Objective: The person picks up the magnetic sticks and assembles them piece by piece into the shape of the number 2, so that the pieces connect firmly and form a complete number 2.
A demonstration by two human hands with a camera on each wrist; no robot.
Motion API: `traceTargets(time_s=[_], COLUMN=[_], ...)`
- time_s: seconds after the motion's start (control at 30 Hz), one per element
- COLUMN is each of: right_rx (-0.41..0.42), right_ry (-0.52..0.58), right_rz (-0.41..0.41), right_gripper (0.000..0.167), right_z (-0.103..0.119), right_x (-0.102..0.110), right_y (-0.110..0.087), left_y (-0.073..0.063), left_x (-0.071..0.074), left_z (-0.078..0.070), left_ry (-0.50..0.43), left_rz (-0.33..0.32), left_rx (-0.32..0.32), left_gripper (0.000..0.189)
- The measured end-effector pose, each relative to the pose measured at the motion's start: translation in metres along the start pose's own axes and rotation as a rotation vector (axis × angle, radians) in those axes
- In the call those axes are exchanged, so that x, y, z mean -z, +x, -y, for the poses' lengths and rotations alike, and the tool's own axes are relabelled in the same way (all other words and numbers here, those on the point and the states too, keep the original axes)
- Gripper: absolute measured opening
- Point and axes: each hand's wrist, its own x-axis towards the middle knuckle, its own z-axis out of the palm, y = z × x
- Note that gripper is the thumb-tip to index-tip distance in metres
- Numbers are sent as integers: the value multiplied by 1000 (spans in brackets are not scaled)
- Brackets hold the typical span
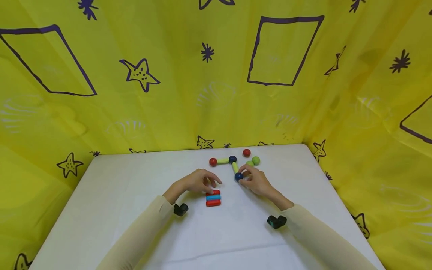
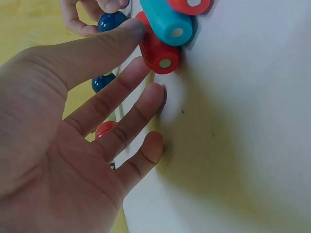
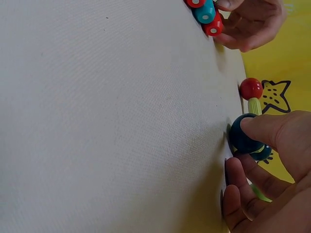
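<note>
My right hand (image 1: 255, 181) pinches a dark blue ball (image 1: 239, 176) between thumb and fingers. A yellow-green rod (image 1: 235, 167) runs from that ball to a second dark blue ball (image 1: 233, 159). From there another yellow-green rod (image 1: 223, 161) leads to a red ball (image 1: 213, 162), so the chain bends at a corner. My left hand (image 1: 199, 180) hovers with fingers loosely extended, its thumb tip at a red rod (image 2: 163, 56). Beside this lie a light blue rod (image 1: 213, 197) and another red rod (image 1: 213, 203), side by side with pale discs in their ends.
Behind my right hand are a loose red ball (image 1: 246, 153) and two green balls, one farther right (image 1: 256, 161) and one partly hidden (image 1: 249, 164). A white-covered table (image 1: 135, 176) stands against yellow patterned curtains (image 1: 175, 93) at the back and sides.
</note>
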Motion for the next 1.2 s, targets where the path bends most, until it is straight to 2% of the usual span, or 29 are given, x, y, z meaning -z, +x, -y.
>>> traceTargets(time_s=[0.13,0.3,0.73,1.2], right_rx=[7,12,22,15], right_ry=[0,1,13,14], right_rz=[-2,5,8,5], right_gripper=[28,28,28,28], right_z=[0,0,0,-1], right_x=[0,1,1,1], right_y=[0,0,-1,-1], left_y=[0,1,5,9], left_x=[-1,-1,-2,-2], left_z=[-1,-5,-10,-5], left_ry=[32,56,88,100], left_rz=[15,36,35,8], left_rx=[-25,-26,36,-1], left_gripper=[31,30,20,15])
